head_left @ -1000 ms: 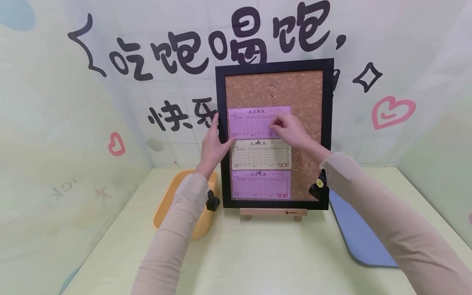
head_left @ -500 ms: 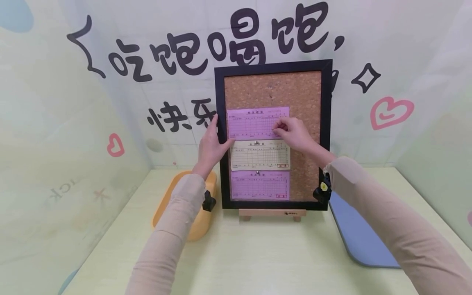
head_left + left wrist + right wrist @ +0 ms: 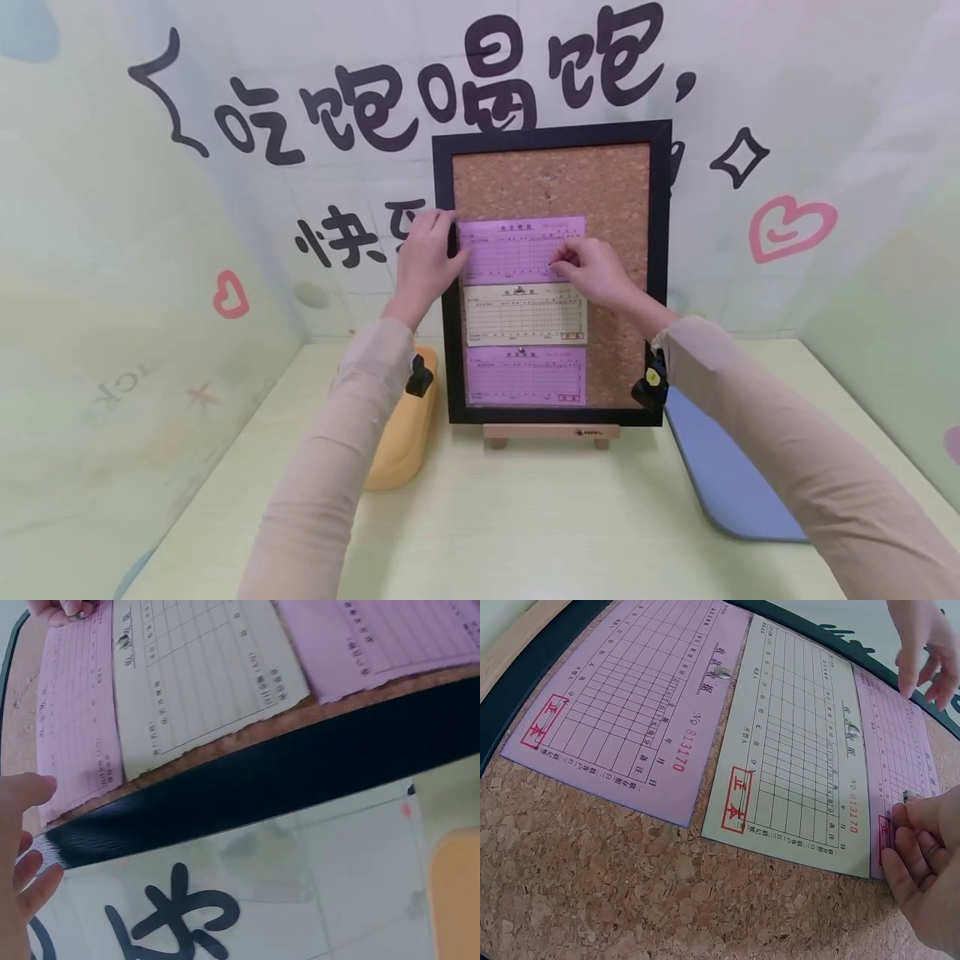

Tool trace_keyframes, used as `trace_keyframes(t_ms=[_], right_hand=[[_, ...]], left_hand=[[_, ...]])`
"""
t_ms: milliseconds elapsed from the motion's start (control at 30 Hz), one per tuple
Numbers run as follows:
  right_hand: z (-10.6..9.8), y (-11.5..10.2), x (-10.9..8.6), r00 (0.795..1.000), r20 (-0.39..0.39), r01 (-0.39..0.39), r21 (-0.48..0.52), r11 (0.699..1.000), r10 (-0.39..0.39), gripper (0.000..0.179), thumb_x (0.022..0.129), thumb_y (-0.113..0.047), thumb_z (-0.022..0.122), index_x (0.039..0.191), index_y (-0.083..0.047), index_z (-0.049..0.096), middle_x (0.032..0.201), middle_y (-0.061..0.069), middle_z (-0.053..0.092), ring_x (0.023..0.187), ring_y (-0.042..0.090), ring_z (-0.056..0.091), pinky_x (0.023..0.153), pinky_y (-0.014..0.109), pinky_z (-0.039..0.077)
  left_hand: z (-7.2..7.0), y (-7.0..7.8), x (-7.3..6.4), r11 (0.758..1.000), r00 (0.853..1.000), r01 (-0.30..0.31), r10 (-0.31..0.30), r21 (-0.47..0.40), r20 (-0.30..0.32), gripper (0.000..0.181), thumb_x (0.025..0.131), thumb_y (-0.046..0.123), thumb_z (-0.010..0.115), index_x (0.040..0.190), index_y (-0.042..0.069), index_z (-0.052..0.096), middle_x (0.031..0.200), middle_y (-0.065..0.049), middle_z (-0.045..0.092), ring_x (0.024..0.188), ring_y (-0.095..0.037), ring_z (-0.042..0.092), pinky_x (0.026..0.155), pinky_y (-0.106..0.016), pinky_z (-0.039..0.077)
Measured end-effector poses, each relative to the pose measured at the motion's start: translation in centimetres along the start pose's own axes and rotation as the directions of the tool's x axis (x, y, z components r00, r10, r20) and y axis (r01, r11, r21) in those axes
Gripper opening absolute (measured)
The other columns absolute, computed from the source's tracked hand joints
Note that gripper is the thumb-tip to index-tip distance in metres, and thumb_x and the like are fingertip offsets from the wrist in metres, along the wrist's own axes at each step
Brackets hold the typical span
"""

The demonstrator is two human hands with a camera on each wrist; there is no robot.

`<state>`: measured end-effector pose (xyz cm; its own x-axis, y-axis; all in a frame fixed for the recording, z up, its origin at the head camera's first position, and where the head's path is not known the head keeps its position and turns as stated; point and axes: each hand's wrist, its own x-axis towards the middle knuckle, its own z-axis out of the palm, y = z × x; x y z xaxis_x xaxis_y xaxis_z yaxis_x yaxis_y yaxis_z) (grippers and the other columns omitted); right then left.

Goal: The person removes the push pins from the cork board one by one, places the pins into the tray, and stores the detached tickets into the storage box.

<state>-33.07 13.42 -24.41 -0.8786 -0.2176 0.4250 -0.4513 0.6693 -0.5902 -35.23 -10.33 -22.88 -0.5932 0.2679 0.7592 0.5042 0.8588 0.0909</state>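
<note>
A black-framed cork board point(image 3: 613, 200) stands upright with three form slips one above another. The top pink receipt slip point(image 3: 498, 250) lies flat on the cork. My right hand point(image 3: 592, 268) is over its right half, thumb and forefinger pinching a small metallic thumbtack point(image 3: 910, 796). At the frame's left side is my left hand point(image 3: 423, 258), its thumb over the slip's left edge and its fingers bent beside the frame. Below are a cream slip point(image 3: 517, 321) and another pink slip point(image 3: 525, 379), each with a silver tack point(image 3: 853, 730) near its heading.
The board rests on a small wooden easel point(image 3: 551, 432) on a pale table point(image 3: 555, 517). An orange bin point(image 3: 405, 437) stands at the left, partly behind the left sleeve. A blue mat or tray point(image 3: 738, 475) lies at the right. A printed wall rises behind.
My left hand has slid up along the frame's left edge, and its fingers are now more bent. The right hand shifts slightly over the top slip, still pinching.
</note>
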Motion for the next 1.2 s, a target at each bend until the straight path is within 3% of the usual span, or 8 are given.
trace_keyframes(t_ms=[133,433,767,1033,1200], right_hand=[[0.1,-0.2,0.1,1.000,0.007,-0.006,0.008,1.000,0.006,0.010,0.089,-0.009,0.056,0.090,-0.001,0.063,0.087,0.012,0.061,0.075,0.021,0.054,0.064,0.030,0.043],[0.3,0.0,0.2,1.000,0.015,-0.001,0.005,1.000,0.001,0.009,0.088,-0.008,0.056,0.089,-0.001,0.062,0.085,0.012,0.062,0.073,0.021,0.054,0.063,0.029,0.043],[0.1,0.0,0.1,1.000,0.016,-0.013,0.002,1.000,0.013,0.010,0.089,-0.008,0.056,0.090,-0.001,0.062,0.086,0.012,0.061,0.074,0.021,0.053,0.063,0.029,0.043],[0.1,-0.1,-0.1,0.999,0.022,-0.024,-0.002,1.000,0.024,0.009,0.088,-0.008,0.056,0.091,-0.001,0.062,0.087,0.012,0.061,0.075,0.021,0.054,0.064,0.030,0.043],[0.0,-0.2,-0.1,1.000,0.022,-0.019,-0.004,1.000,0.019,0.009,0.088,-0.009,0.056,0.090,-0.001,0.062,0.087,0.012,0.061,0.075,0.021,0.054,0.064,0.030,0.043]], left_hand=[[-0.5,0.4,1.0,0.998,0.997,-0.037,0.033,0.051,0.072,0.040,0.079,0.017,0.067,0.113,0.001,0.055,0.107,-0.013,0.055,0.098,-0.029,0.050,0.076,-0.039,0.049],[-0.8,0.6,1.8,0.998,0.976,0.027,-0.040,0.064,0.212,0.038,0.080,0.020,0.068,0.111,0.004,0.055,0.106,-0.011,0.052,0.095,-0.027,0.047,0.075,-0.039,0.047],[-0.4,0.5,2.1,0.995,0.963,0.095,-0.099,0.027,0.249,0.036,0.078,0.021,0.070,0.110,0.008,0.058,0.097,-0.007,0.053,0.090,-0.024,0.044,0.072,-0.037,0.043],[-0.3,0.7,2.1,0.994,0.958,0.101,-0.109,0.045,0.266,0.027,0.080,0.023,0.068,0.099,0.006,0.060,0.096,-0.008,0.051,0.089,-0.024,0.043,0.072,-0.037,0.043],[-0.7,0.9,2.2,0.990,0.952,0.139,-0.129,-0.014,0.276,0.025,0.078,0.020,0.069,0.096,0.006,0.057,0.090,-0.008,0.057,0.085,-0.023,0.045,0.069,-0.036,0.043]])
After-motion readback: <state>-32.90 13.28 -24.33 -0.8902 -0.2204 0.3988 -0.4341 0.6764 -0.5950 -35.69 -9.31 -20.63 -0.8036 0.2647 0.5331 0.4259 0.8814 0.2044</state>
